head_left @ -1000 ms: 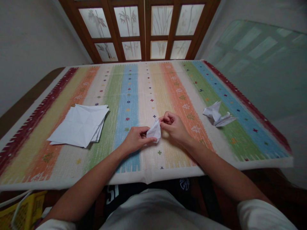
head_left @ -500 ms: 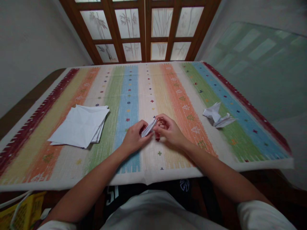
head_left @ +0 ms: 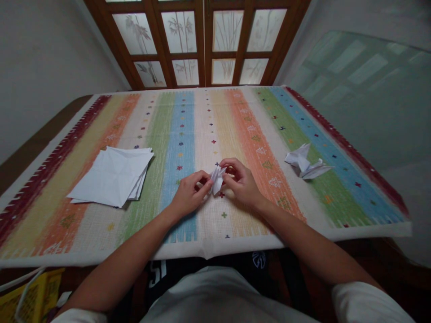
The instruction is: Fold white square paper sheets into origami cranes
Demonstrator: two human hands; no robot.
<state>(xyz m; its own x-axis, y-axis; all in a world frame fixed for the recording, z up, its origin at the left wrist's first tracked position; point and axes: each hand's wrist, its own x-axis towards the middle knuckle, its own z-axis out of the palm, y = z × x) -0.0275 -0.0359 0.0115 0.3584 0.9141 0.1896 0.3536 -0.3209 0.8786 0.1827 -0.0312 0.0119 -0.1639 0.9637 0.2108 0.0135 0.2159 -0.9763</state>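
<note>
A small folded piece of white paper (head_left: 217,179) is pinched between the fingertips of both hands, above the middle of a striped woven mat (head_left: 202,248). My left hand (head_left: 190,194) grips its left side, and my right hand (head_left: 240,182) grips its right side. Much of the paper is hidden by my fingers, so its exact folds cannot be made out. To the left lies a stack of creased white paper squares (head_left: 111,176), out of reach of my fingers. A folded paper crane (head_left: 305,162) rests on the mat's green stripe to the right.
The mat covers a wooden table, whose edge (head_left: 40,152) shows at the left. A glass pane (head_left: 357,89) leans at the right, and a wooden door with frosted bamboo panels (head_left: 182,45) stands beyond. A yellow basket (head_left: 30,291) sits low on the left.
My hands have drawn closer together. The paper has gone from a loose triangle to a flat sliver to a narrower, tighter folded shape, and it has turned between my fingers.
</note>
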